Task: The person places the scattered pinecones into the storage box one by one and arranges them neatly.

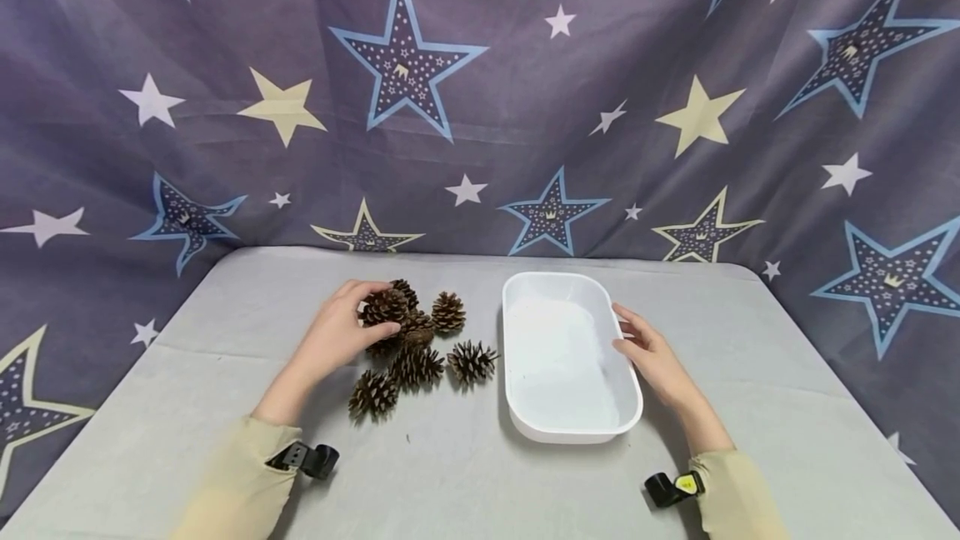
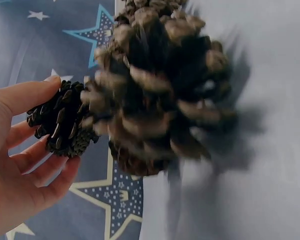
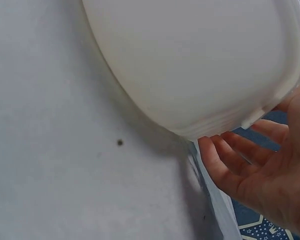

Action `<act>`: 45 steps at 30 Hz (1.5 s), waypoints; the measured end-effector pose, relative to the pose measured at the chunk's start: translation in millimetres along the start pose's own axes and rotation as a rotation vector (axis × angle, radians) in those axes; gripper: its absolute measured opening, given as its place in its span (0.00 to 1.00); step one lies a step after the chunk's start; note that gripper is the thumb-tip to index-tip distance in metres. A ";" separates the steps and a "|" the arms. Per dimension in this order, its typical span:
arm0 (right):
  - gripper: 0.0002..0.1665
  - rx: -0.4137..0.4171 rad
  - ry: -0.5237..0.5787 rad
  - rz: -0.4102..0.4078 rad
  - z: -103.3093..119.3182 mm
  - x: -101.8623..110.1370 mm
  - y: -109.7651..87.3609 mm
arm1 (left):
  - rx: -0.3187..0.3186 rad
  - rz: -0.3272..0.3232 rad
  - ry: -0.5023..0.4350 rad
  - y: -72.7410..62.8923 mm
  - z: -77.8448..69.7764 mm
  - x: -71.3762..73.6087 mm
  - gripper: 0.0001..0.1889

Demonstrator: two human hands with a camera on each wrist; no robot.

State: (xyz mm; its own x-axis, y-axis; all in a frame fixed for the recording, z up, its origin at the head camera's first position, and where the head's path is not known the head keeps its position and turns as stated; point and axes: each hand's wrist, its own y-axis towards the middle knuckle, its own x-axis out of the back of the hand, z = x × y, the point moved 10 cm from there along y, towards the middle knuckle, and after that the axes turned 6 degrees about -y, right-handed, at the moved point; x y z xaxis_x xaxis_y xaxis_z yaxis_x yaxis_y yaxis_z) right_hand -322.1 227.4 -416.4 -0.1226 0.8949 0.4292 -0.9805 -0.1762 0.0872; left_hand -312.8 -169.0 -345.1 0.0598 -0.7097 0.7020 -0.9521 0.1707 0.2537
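My left hand (image 1: 345, 330) grips a brown pine cone (image 2: 62, 117) between thumb and fingers, at the upper left of a cluster on the table. Several more pine cones (image 1: 417, 367) lie against or close to it. One large pine cone (image 2: 160, 95) looms blurred in the left wrist view and covers part of those behind. On the other side, my right hand (image 1: 651, 357) holds the right edge of a white rectangular tray (image 1: 573, 437). In the right wrist view its fingers (image 3: 222, 167) touch the tray's outer wall; the thumb is partly hidden by the rim.
Grey cloth covers the table (image 1: 420, 482). Behind and beside it hangs a dark curtain (image 1: 480, 157) printed with stars. A single pine cone (image 1: 472, 362) lies just left of the tray, and another (image 1: 448, 312) sits farther back. The tray's floor shows bare white.
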 end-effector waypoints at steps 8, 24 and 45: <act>0.33 -0.009 0.000 0.008 0.0 -0.1 -0.3 | -0.042 0.008 -0.037 12.0 -18.5 -17.4 0.32; 0.33 -0.016 0.004 0.009 0.4 -0.4 -2.8 | -0.075 0.057 -0.080 30.4 -47.4 -50.3 0.30; 0.32 -0.011 0.017 0.002 -0.7 0.0 -1.8 | -0.087 0.115 -0.173 50.9 -76.6 -87.6 0.29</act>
State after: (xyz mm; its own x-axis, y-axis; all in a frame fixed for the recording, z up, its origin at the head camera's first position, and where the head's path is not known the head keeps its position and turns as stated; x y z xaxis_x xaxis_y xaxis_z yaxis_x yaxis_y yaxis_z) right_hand -320.4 228.0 -417.2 -0.1270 0.9013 0.4142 -0.9818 -0.1735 0.0766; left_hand -343.5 -45.8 -342.7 -0.1073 -0.7876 0.6068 -0.9200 0.3101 0.2398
